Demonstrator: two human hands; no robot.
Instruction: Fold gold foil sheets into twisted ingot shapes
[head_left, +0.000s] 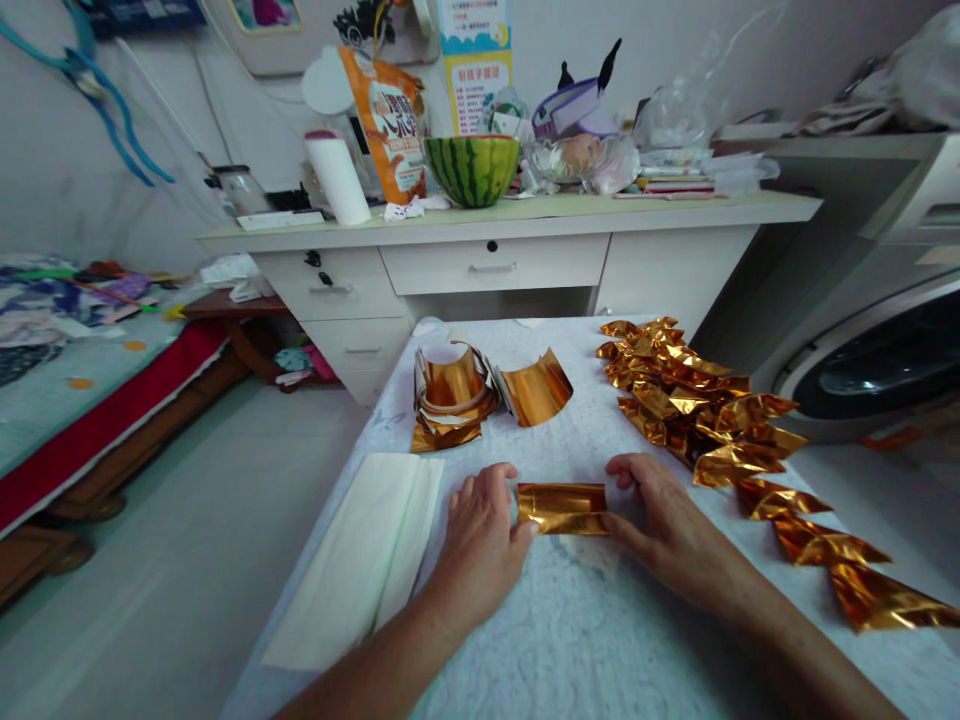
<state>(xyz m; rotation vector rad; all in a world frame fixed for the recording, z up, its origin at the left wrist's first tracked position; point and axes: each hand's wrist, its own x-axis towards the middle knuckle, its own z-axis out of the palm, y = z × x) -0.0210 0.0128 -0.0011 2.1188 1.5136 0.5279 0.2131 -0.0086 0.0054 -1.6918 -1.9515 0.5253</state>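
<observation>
A rolled piece of shiny gold foil paper (562, 508) lies flat on the cloth-covered table (585, 640), between my two hands. My left hand (491, 530) has its thumb and curled fingers at the roll's left end. At the right end, the thumb and fingers of my right hand (649, 505) pinch the roll's edge. Beyond them stand curved gold sheets (450, 390), with another curved stack (538, 388) to their right. Folded gold pieces with pointed ends (675, 400) form a pile on the right. Beside my left forearm lie pale paper sheets (360, 550).
A white desk (495, 262) stands behind the table, holding a watermelon half (471, 170), an orange pouch (386, 130) and a white roll (337, 178). A washing machine (885, 300) is at the right. A bed (97, 370) is at the left.
</observation>
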